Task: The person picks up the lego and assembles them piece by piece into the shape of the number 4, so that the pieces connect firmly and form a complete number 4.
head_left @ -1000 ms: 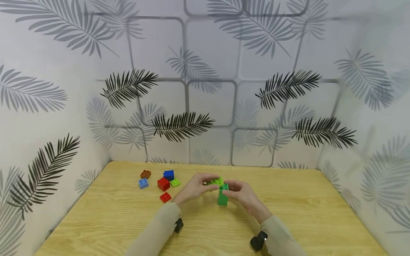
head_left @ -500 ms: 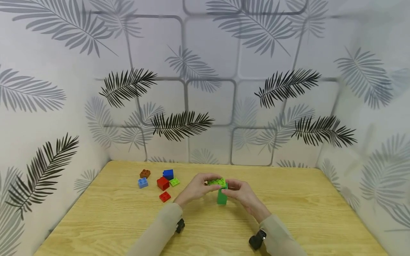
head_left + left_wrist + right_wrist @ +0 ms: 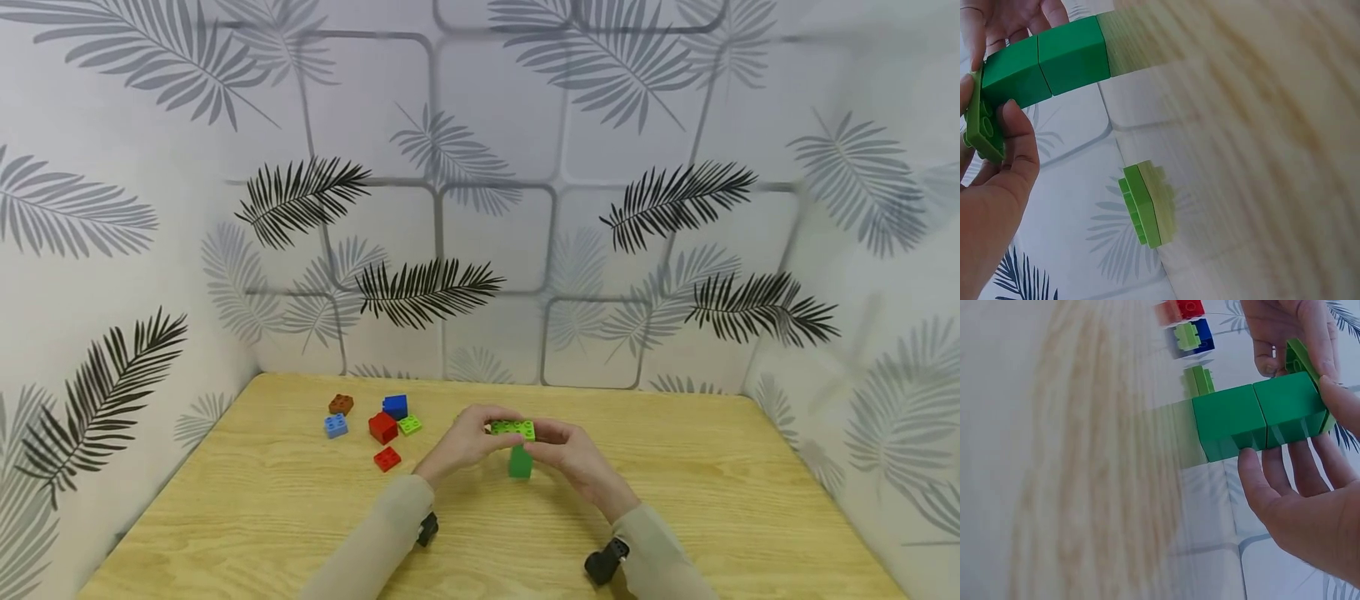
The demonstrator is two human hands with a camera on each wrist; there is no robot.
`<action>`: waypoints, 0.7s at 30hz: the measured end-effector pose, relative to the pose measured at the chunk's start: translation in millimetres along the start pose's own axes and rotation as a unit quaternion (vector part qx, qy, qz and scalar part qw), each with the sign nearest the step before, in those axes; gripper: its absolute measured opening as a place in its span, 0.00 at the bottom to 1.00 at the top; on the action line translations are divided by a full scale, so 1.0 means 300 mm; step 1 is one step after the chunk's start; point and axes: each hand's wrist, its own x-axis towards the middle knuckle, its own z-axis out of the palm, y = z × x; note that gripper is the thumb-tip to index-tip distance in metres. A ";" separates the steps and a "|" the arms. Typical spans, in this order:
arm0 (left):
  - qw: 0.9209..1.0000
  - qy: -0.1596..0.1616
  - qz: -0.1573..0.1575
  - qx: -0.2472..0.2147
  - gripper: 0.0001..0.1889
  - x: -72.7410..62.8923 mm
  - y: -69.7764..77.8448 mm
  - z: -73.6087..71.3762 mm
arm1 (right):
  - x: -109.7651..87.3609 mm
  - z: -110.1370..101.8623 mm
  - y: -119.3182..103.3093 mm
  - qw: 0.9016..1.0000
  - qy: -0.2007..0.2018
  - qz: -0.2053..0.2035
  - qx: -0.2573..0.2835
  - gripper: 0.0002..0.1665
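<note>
Leaf-patterned wallpaper (image 3: 495,242) backs a wood-grain table (image 3: 690,475). Thumb and fingers of the left hand (image 3: 463,439) pinch a lime studded plate (image 3: 517,430) atop an upright green two-block tower (image 3: 520,465), which the right hand (image 3: 576,461) clamps near its top. Both pieces look like light, stiff, smooth plastic, probably best held by their flat sides; no brand or writing is legible.

The left hand (image 3: 467,440) has shifted rightward, carrying the lime-green eight-stud plate (image 3: 513,430) from beside the top of the two stacked green bricks (image 3: 520,463) to across it. The upper brick's studs, visible a second ago, are now covered, and the plate's tilt has levelled out.
</note>
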 end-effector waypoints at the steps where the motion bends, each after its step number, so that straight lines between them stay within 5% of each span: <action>1: 1.000 0.001 -0.002 -0.002 0.15 0.001 0.003 0.000 | -0.001 -0.003 -0.002 1.000 -0.003 0.002 0.010 0.34; 17: 0.999 0.004 -0.017 0.032 0.16 0.006 0.027 -0.003 | 0.001 0.015 -0.015 0.999 0.032 0.026 0.030 0.28; 21: 1.000 -0.001 -0.027 0.004 0.16 0.011 0.015 -0.007 | 0.000 0.023 -0.021 0.998 0.049 0.025 0.023 0.28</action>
